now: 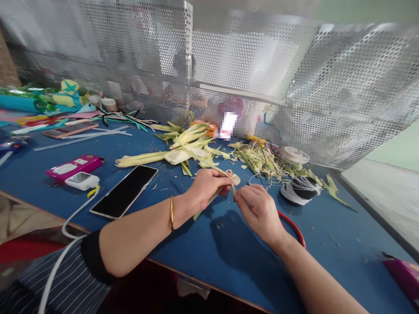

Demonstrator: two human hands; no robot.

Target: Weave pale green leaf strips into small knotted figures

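Note:
Pinched between the fingers of my left hand (207, 187) is a pale corn husk strip (212, 201), its lower end hanging below the palm. Close by on the right, the thumb and fingertips of my right hand (260, 211) are pressed together on the narrow end of the husk. Just beyond my hands lies a heap of pale green corn husks (186, 150). Shredded husk scraps (262, 161) are piled at the back right. A black spool wound with white string (298, 191) sits beyond my right hand. Part of a red curved thing (294, 227) shows from behind my right wrist.
A dark-screened phone (126, 192) and a magenta box (77, 167) with a white corded device (82, 180) lie on the blue table (255, 274) at left. Another phone (70, 129) and coloured strips lie farther back. A perforated metal screen (242, 56) bounds the table's far side.

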